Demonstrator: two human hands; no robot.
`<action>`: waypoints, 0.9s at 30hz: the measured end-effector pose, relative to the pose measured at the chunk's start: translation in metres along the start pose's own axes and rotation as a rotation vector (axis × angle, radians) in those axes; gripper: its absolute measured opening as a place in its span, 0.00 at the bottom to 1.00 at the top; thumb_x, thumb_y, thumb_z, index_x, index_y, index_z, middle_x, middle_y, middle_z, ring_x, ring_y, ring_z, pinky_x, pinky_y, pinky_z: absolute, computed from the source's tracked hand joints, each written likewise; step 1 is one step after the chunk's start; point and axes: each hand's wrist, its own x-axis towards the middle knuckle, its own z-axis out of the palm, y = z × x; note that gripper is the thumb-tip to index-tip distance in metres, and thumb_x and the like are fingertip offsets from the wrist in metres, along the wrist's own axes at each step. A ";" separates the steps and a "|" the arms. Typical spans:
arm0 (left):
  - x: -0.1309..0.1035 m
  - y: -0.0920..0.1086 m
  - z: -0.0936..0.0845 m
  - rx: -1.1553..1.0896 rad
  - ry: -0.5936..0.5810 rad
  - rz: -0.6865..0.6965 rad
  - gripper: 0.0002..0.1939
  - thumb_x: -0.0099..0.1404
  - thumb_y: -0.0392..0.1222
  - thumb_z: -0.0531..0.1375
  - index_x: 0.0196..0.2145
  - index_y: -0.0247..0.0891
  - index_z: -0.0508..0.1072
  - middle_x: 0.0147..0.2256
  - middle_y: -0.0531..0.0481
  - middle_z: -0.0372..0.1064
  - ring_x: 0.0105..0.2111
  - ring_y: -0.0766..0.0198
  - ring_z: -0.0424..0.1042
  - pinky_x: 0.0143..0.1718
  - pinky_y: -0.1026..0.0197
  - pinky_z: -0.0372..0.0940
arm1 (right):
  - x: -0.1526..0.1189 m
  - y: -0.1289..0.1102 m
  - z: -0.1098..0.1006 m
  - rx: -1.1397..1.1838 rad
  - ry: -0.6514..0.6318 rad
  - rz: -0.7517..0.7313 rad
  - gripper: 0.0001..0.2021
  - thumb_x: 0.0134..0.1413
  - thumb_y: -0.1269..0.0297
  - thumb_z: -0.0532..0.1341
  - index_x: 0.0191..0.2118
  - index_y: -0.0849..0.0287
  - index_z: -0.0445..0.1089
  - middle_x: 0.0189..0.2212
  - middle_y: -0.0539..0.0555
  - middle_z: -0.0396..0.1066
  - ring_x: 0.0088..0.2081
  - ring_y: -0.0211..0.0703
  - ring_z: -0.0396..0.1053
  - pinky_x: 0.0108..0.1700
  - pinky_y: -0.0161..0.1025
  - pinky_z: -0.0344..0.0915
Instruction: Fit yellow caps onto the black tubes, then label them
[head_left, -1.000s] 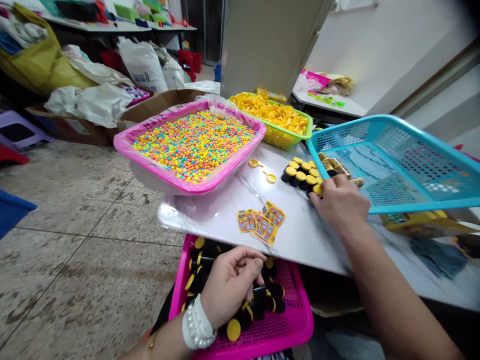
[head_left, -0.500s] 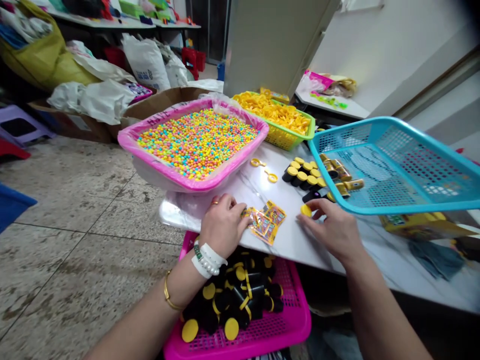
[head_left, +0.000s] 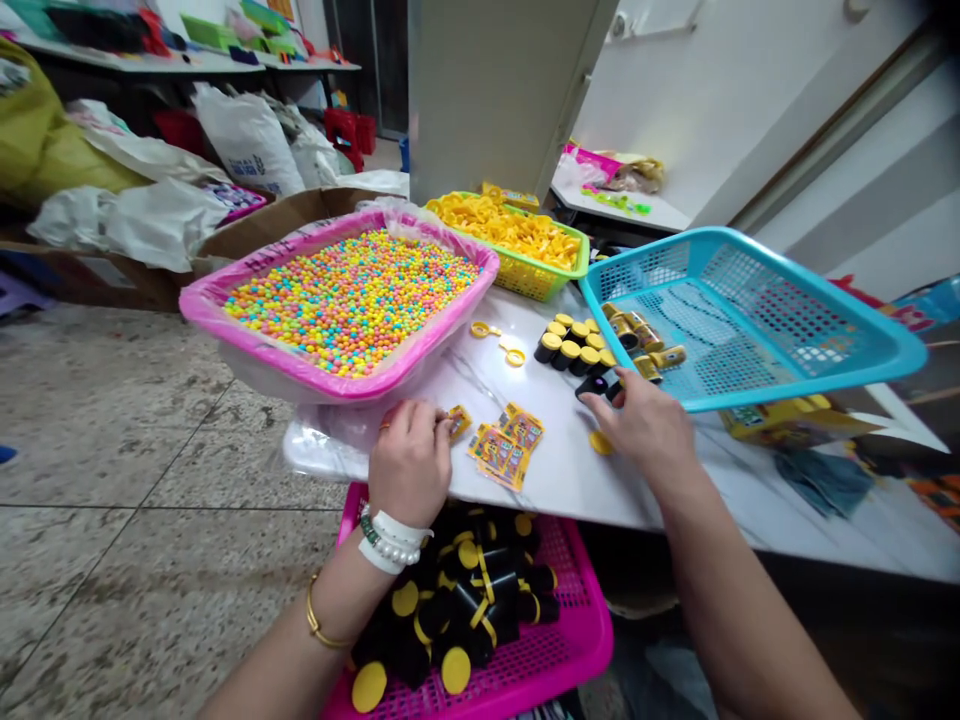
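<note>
My left hand (head_left: pixel 410 455) is closed in a pinch on a small yellow printed label (head_left: pixel 459 421), above the table's front edge. Beside it lies an overlapping pile of similar labels (head_left: pixel 506 447). The fingers of my right hand (head_left: pixel 651 425) close round a small black canister (head_left: pixel 592 388) that has no lid on; the hand hides part of it. A loose yellow lid (head_left: pixel 600 442) rests on the white table just below that hand. Behind it stand rows of black canisters with yellow lids (head_left: pixel 568 350). Two yellow ring-shaped pieces (head_left: pixel 514 356) lie farther left.
A pink tray (head_left: pixel 337 390) of colourful candy balls stands at left, a green basket (head_left: pixel 534 280) of yellow parts behind. The blue basket (head_left: pixel 780 350) at right holds several wrapped canisters. Below the table edge, a magenta basket (head_left: pixel 577 640) holds lidded black canisters.
My right hand has let go of the yellow lid and taken hold of a black canister farther back. My left hand has drawn a label away from the pile. The view has shifted right.
</note>
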 end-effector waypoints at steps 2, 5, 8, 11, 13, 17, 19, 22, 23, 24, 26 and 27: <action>0.000 -0.001 -0.001 -0.033 0.027 -0.001 0.04 0.68 0.36 0.55 0.36 0.36 0.69 0.37 0.43 0.70 0.40 0.54 0.71 0.44 0.52 0.67 | 0.009 -0.007 -0.004 -0.034 -0.054 0.009 0.19 0.55 0.53 0.60 0.47 0.61 0.73 0.31 0.59 0.77 0.32 0.53 0.73 0.32 0.42 0.60; -0.007 0.003 -0.008 -0.116 0.106 0.027 0.06 0.66 0.36 0.58 0.41 0.34 0.70 0.44 0.40 0.70 0.45 0.53 0.70 0.48 0.50 0.67 | -0.005 -0.015 -0.018 0.085 -0.072 -0.089 0.14 0.53 0.56 0.62 0.42 0.60 0.74 0.25 0.53 0.74 0.27 0.47 0.71 0.30 0.40 0.59; -0.024 0.020 -0.017 -0.242 0.092 0.095 0.11 0.65 0.37 0.60 0.46 0.35 0.70 0.46 0.41 0.69 0.45 0.55 0.70 0.49 0.51 0.68 | -0.044 -0.020 -0.033 0.311 -0.144 -0.292 0.13 0.53 0.59 0.63 0.43 0.59 0.73 0.24 0.49 0.71 0.24 0.40 0.68 0.29 0.37 0.59; -0.042 0.045 -0.019 -0.454 -0.112 0.139 0.15 0.64 0.36 0.61 0.49 0.37 0.70 0.46 0.43 0.69 0.35 0.64 0.72 0.42 0.57 0.71 | -0.078 -0.025 -0.040 0.508 -0.274 -0.371 0.13 0.56 0.62 0.62 0.47 0.60 0.71 0.24 0.48 0.70 0.24 0.37 0.67 0.29 0.35 0.61; -0.047 0.060 -0.015 -0.569 -0.223 0.126 0.18 0.63 0.36 0.63 0.51 0.37 0.69 0.47 0.44 0.68 0.27 0.69 0.69 0.37 0.61 0.72 | -0.088 -0.025 -0.041 0.605 -0.351 -0.358 0.16 0.56 0.64 0.62 0.50 0.60 0.70 0.25 0.47 0.69 0.24 0.35 0.66 0.29 0.34 0.62; -0.039 0.076 0.002 -0.602 -0.273 0.074 0.22 0.60 0.35 0.65 0.52 0.34 0.69 0.47 0.43 0.69 0.25 0.70 0.68 0.35 0.60 0.73 | -0.079 -0.005 -0.038 0.715 -0.409 -0.251 0.22 0.56 0.60 0.63 0.56 0.58 0.68 0.28 0.48 0.70 0.22 0.35 0.64 0.27 0.33 0.63; -0.032 0.079 0.010 -0.568 -0.272 0.066 0.24 0.58 0.34 0.67 0.52 0.33 0.70 0.47 0.42 0.69 0.32 0.64 0.72 0.37 0.58 0.73 | -0.067 0.010 -0.030 0.659 -0.270 -0.152 0.23 0.57 0.56 0.63 0.56 0.59 0.69 0.29 0.49 0.70 0.22 0.35 0.63 0.27 0.35 0.64; -0.027 0.081 0.019 -0.531 -0.284 0.081 0.21 0.55 0.33 0.69 0.47 0.32 0.73 0.42 0.43 0.70 0.38 0.59 0.73 0.41 0.56 0.72 | -0.051 0.029 -0.012 0.455 -0.097 -0.105 0.23 0.53 0.53 0.65 0.51 0.61 0.74 0.35 0.55 0.71 0.24 0.38 0.65 0.32 0.40 0.66; -0.026 0.081 0.021 -0.524 -0.288 0.086 0.19 0.54 0.32 0.69 0.44 0.33 0.74 0.41 0.44 0.70 0.38 0.59 0.73 0.42 0.56 0.72 | -0.049 0.032 -0.007 0.409 -0.087 -0.119 0.21 0.52 0.54 0.66 0.49 0.61 0.76 0.36 0.56 0.71 0.26 0.39 0.66 0.34 0.42 0.67; -0.027 0.081 0.023 -0.519 -0.291 0.090 0.17 0.54 0.32 0.69 0.43 0.33 0.75 0.39 0.45 0.70 0.38 0.59 0.73 0.42 0.56 0.71 | -0.048 0.032 -0.004 0.395 -0.091 -0.137 0.19 0.51 0.54 0.67 0.46 0.61 0.77 0.36 0.56 0.72 0.27 0.40 0.67 0.35 0.43 0.67; -0.028 0.081 0.024 -0.511 -0.297 0.084 0.15 0.54 0.33 0.70 0.40 0.34 0.75 0.38 0.47 0.70 0.38 0.59 0.72 0.43 0.56 0.70 | -0.051 0.029 -0.004 0.472 -0.119 -0.167 0.15 0.52 0.56 0.67 0.41 0.60 0.78 0.34 0.55 0.72 0.29 0.41 0.68 0.35 0.42 0.67; -0.029 0.081 0.024 -0.509 -0.305 0.077 0.15 0.54 0.34 0.70 0.40 0.35 0.75 0.38 0.47 0.70 0.38 0.60 0.72 0.43 0.57 0.70 | -0.054 0.025 -0.008 0.551 -0.145 -0.181 0.14 0.53 0.56 0.66 0.41 0.60 0.77 0.34 0.55 0.72 0.29 0.41 0.69 0.33 0.40 0.67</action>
